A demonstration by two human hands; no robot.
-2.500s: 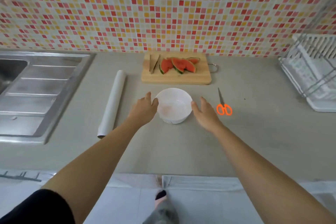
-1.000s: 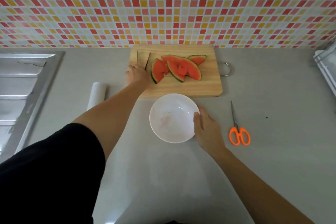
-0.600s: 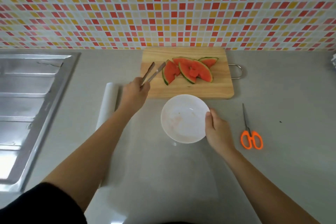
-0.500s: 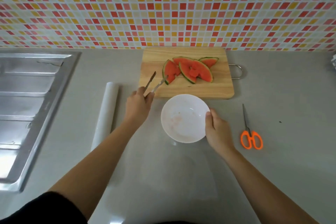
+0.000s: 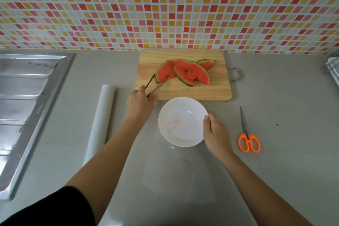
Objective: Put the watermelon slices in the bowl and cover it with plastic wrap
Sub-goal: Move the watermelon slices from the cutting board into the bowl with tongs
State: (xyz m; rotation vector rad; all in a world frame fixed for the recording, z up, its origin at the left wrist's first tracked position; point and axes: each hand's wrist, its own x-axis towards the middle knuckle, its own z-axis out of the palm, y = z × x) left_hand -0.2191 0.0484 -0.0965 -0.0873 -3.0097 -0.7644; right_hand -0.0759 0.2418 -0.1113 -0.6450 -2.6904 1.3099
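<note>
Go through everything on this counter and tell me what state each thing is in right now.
Bowl: empty, upright, rim held by right hand.
Watermelon slices: piled on the cutting board, none in the bowl.
Tongs: held in left hand, tips open at the leftmost slice.
Plastic wrap roll: lying rolled up, untouched.
Scissors: closed, lying on the counter.

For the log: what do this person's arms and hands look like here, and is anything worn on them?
Both hands are bare: the left hand and the right hand show no gloves, rings, watch or bracelets that I can make out. The forearms are uncovered too. The only clothing in view is a black sleeve on the left upper arm, at the bottom left corner. No sleeve shows on the right arm within the frame.
</note>
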